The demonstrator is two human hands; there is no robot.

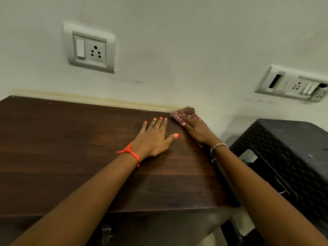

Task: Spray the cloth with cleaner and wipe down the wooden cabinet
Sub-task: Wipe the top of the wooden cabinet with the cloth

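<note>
The dark wooden cabinet (71,148) fills the lower left, its top running back to the wall. My left hand (154,137) lies flat on the top with fingers spread, holding nothing; an orange thread is tied at the wrist. My right hand (197,129) presses down on a reddish checked cloth (182,113) at the cabinet's far right corner, against the wall. Part of the cloth is hidden under my fingers. No spray bottle is in view.
A black woven plastic stool (287,157) stands right beside the cabinet. On the wall above are a white switch-and-socket plate (89,48) and a second socket plate (292,85) at the right with a loose module. A metal handle (106,233) shows on the cabinet front.
</note>
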